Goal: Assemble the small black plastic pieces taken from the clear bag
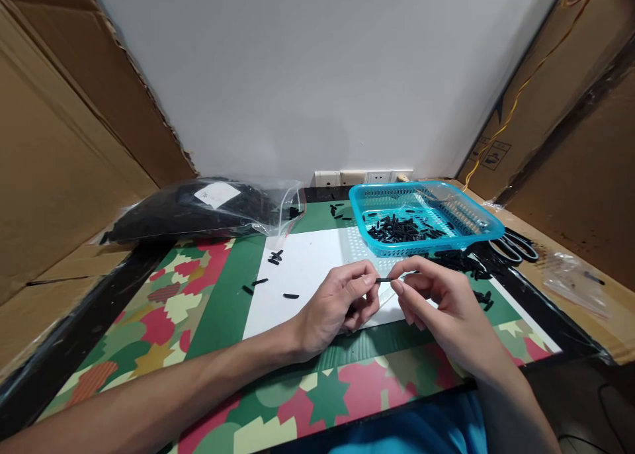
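wall: plain pale grey wall [317,70] straight beyond the grip | sockets: white outlet strip [362,177] at its foot | sides: brown cardboard panels [54,163] left and right of the grip | surface: camouflage-patterned mat [149,308] beneath | light: even, soft

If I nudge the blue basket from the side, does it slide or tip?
The blue basket would probably slide: it is low, wide and sits flat. Likely light, with thin lattice walls and only a thin layer of black pieces, which may shift.

table [149,308] with camouflage-print cover – on it a white sheet [307,269], blue basket [491,227], plastic bag [198,209], scissors [516,247]
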The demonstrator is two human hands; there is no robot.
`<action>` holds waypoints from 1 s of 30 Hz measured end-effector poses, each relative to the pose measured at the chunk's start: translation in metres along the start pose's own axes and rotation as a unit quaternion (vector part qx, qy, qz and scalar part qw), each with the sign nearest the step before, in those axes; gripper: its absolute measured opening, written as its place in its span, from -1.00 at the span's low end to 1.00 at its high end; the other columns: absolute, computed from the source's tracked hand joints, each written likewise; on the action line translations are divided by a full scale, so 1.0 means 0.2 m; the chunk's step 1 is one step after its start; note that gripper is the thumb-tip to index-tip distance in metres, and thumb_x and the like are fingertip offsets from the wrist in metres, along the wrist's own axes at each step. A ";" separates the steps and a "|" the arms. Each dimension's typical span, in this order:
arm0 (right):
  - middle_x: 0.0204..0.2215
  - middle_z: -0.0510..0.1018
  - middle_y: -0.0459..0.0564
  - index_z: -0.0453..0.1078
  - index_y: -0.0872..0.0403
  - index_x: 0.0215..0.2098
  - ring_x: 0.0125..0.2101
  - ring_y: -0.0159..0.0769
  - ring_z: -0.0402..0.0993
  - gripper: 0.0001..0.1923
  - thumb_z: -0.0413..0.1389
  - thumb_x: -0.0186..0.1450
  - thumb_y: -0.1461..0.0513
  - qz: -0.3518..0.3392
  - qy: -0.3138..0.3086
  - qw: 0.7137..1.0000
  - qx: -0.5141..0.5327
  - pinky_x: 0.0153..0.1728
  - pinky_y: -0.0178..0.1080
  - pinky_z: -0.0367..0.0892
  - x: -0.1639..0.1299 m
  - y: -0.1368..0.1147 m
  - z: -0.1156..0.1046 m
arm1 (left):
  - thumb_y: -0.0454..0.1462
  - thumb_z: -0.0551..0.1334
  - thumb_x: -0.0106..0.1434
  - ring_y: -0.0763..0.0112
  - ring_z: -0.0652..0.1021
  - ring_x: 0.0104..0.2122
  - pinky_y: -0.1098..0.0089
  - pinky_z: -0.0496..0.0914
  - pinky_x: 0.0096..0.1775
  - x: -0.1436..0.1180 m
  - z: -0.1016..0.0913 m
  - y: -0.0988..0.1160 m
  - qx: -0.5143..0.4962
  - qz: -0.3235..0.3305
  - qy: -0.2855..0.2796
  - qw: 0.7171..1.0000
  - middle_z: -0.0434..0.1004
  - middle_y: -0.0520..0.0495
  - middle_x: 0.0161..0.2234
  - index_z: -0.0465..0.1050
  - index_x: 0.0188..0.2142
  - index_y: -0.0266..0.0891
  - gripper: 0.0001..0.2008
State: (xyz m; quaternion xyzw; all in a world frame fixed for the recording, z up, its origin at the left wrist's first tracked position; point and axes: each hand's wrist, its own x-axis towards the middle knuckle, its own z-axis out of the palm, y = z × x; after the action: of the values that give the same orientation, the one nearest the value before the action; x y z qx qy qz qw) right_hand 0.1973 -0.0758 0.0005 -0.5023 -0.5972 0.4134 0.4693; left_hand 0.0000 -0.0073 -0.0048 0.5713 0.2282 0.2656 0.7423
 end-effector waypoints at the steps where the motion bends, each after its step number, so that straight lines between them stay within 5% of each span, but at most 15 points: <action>1: -0.58 0.38 -0.21 0.44 0.01 -0.09 -0.53 -0.39 0.27 -0.78 0.14 0.53 0.04 -0.001 0.000 1.000 0.000 -0.53 -0.32 0.12 0.00 0.00 0.00 | -0.04 0.15 0.51 0.64 0.20 -0.64 0.60 0.02 -0.60 0.00 0.00 0.00 -0.002 0.000 0.000 1.000 0.32 0.12 -0.56 0.26 -0.31 -0.20 -0.67; 30: -0.55 0.36 -0.17 0.51 0.04 -0.21 -0.53 -0.39 0.25 -0.72 0.15 0.52 0.03 -0.002 0.010 1.000 -0.009 -0.54 -0.33 0.13 0.00 -0.01 0.00 | -0.02 0.13 0.53 0.63 0.22 -0.64 0.57 0.01 -0.60 0.01 0.00 -0.01 0.002 0.003 -0.007 1.000 0.32 0.11 -0.58 0.30 -0.36 -0.23 -0.60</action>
State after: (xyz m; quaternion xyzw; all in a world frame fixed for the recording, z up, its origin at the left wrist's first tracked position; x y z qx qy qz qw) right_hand 0.1973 -0.0752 0.0032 -0.5089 -0.5974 0.4021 0.4716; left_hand 0.0015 -0.0054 -0.0062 0.5750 0.2221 0.2635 0.7421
